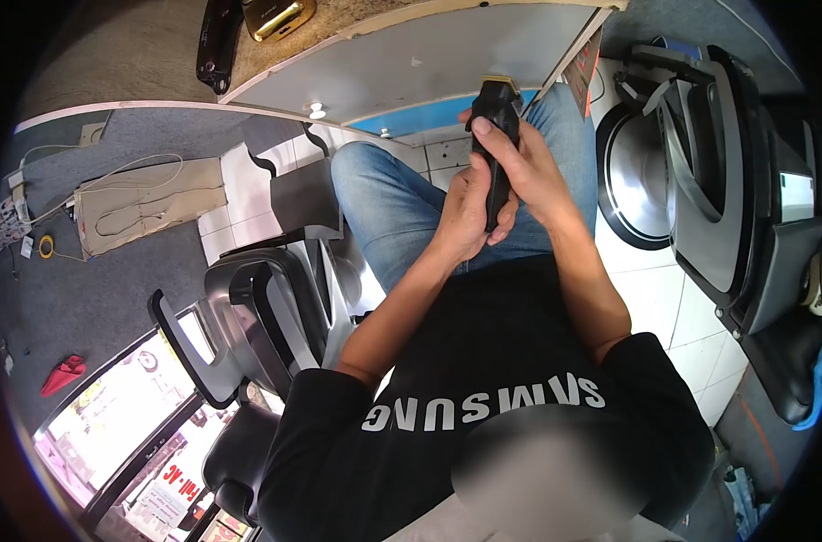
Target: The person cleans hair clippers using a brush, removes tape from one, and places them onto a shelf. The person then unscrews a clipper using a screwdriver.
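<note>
A black hair clipper [496, 154] with a gold-coloured blade end points up and away from me, above my knees. My left hand [465, 206] is closed around the lower part of its body. Around the other side wraps my right hand [530, 172], its thumb lying on the front of the casing near the blade. The palms and some fingers are hidden behind the clipper.
Ahead, the counter [122, 63] carries a black clipper-like device [218, 43] and a gold device [280, 18]. Black barber chairs stand to my left [271, 303] and right [727, 172]. Below the counter are a grey panel [429, 63] and a blue strip.
</note>
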Demonstrator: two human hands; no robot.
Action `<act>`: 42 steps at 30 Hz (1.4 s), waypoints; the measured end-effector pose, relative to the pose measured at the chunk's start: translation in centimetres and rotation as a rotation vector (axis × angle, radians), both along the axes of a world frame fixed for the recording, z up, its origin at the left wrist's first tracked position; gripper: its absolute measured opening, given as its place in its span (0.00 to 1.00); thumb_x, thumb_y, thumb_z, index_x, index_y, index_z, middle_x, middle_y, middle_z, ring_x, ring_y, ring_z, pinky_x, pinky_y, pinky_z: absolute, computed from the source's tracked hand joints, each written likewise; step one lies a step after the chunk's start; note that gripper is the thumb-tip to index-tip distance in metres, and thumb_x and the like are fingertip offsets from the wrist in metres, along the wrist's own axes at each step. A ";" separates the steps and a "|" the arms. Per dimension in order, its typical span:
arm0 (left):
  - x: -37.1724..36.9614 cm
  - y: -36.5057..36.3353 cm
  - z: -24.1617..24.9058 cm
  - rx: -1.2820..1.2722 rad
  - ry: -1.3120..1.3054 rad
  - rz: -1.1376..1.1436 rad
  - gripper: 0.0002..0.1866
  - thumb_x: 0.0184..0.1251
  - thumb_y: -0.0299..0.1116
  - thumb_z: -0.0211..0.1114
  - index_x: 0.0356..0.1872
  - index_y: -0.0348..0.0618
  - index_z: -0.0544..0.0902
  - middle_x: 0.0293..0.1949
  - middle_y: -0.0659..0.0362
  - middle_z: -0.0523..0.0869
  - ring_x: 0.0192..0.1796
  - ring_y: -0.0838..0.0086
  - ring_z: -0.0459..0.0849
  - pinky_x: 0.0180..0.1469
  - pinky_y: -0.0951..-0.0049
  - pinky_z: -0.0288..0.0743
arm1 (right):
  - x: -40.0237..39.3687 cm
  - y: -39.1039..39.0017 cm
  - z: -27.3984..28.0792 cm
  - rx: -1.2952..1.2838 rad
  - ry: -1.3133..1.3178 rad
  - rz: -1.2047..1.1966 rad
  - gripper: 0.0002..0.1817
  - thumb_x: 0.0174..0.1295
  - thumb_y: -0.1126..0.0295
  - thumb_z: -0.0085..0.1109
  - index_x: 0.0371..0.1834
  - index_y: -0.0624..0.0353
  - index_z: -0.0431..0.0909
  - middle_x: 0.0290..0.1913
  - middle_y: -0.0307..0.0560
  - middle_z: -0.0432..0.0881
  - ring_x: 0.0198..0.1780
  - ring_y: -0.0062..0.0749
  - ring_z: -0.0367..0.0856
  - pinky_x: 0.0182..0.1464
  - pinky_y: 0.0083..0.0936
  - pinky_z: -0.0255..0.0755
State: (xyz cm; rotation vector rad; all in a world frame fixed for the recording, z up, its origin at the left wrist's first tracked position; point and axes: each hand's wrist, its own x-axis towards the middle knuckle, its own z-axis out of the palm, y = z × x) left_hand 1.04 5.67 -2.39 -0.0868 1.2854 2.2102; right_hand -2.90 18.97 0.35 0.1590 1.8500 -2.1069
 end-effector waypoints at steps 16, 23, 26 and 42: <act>-2.1 -3.3 2.5 0.461 -0.171 0.064 0.39 0.82 0.75 0.38 0.54 0.47 0.77 0.21 0.65 0.69 0.13 0.84 0.60 0.13 0.82 0.52 | 0.7 1.8 -0.2 0.127 0.455 -0.110 0.17 0.88 0.62 0.49 0.52 0.65 0.83 0.36 0.33 0.70 0.36 0.19 0.63 0.41 0.19 0.60; -2.0 -3.1 3.0 0.414 -0.174 0.095 0.41 0.83 0.75 0.33 0.52 0.43 0.76 0.20 0.64 0.70 0.12 0.83 0.61 0.13 0.81 0.53 | 1.2 2.8 1.8 -0.015 0.544 -0.243 0.14 0.85 0.67 0.57 0.51 0.66 0.88 0.43 0.39 0.84 0.38 0.16 0.74 0.43 0.16 0.67; -2.1 -3.0 3.3 0.395 -0.199 0.111 0.43 0.82 0.76 0.32 0.51 0.42 0.76 0.20 0.63 0.71 0.11 0.82 0.61 0.13 0.80 0.53 | 1.9 2.3 2.7 -0.131 0.531 -0.216 0.12 0.83 0.69 0.59 0.49 0.67 0.90 0.45 0.42 0.87 0.41 0.18 0.79 0.43 0.18 0.71; -2.3 -3.4 3.1 0.237 -0.258 0.068 0.45 0.80 0.79 0.32 0.44 0.43 0.77 0.15 0.52 0.75 0.07 0.81 0.57 0.10 0.80 0.50 | 1.6 0.6 3.3 0.004 0.586 0.114 0.09 0.77 0.72 0.62 0.45 0.65 0.89 0.38 0.46 0.88 0.37 0.30 0.85 0.41 0.27 0.76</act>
